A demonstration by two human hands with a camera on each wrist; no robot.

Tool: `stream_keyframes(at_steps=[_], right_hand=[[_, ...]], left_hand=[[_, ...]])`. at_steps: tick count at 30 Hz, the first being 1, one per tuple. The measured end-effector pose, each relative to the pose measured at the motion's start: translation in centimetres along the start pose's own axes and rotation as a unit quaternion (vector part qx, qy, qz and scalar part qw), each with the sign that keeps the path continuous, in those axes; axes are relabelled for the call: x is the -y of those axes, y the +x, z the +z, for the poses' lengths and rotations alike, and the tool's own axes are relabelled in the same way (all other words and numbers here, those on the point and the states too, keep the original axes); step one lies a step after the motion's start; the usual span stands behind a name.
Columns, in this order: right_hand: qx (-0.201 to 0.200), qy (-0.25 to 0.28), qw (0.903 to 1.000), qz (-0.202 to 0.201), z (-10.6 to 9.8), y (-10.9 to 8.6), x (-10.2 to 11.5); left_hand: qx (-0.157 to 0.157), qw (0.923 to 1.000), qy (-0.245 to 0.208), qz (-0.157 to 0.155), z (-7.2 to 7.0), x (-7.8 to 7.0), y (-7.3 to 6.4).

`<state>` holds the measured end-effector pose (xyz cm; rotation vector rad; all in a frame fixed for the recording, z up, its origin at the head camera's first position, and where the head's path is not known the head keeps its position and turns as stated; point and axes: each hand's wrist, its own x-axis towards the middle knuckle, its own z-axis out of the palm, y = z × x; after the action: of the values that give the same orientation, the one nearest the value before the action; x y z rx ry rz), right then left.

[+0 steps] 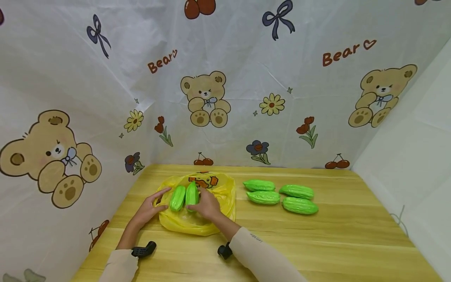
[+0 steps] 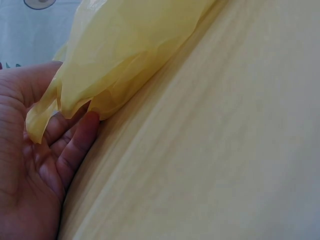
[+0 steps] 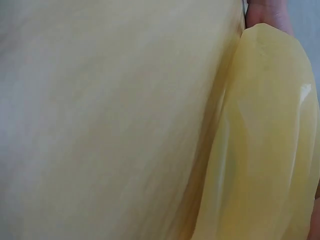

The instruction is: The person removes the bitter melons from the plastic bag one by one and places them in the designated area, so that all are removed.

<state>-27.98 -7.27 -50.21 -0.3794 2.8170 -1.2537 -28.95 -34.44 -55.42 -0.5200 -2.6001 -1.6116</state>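
Observation:
A yellow plastic bag [image 1: 215,229] lies spread wide on the table, with a printed picture inside it. Two bright green, ridged bitter melons are in it side by side: the left bitter melon [image 1: 177,198] and the right bitter melon [image 1: 192,195]. My right hand [image 1: 208,203] reaches over the bag's right side and grips the right one between thumb and fingers. At the bag's left rim, my left hand [image 1: 149,209] holds the edge; its fingers [image 2: 80,142] curl against the thin plastic [image 2: 130,55]. In the right wrist view, the bag's side [image 3: 265,130] hides most of my right hand.
To the right of the bag, several more bitter melons [image 1: 298,205] lie in two pairs on the wooden table [image 1: 338,243]. A white cloth [image 1: 239,133] printed with bears hangs behind and at the left. A white wall [image 1: 423,129] and a thin cord [image 1: 401,219] are at the right.

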Motion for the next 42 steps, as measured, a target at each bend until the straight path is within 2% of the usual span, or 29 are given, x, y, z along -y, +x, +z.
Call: stream_keyframes(at_steps=[5,20,27,42], right_hand=[[-0.004,-0.014,0.9999,0.001,0.2,0.0,0.0],[0.0,-0.005,0.9999,0.014,0.2,0.0,0.1],[-0.009,-0.006,0.9994,0.031,0.4,0.2,0.4],[-0.034,-0.028,0.9974,0.058,0.6,0.3,1.0]], left_hand=[[-0.002,1.0,0.002,-0.005,0.1,0.0,-0.1],[-0.002,0.9999,-0.001,-0.014,0.0,-0.1,-0.1],[0.001,1.0,-0.008,-0.001,0.0,-0.1,0.0],[0.002,1.0,-0.008,0.002,0.0,0.0,-0.1]])
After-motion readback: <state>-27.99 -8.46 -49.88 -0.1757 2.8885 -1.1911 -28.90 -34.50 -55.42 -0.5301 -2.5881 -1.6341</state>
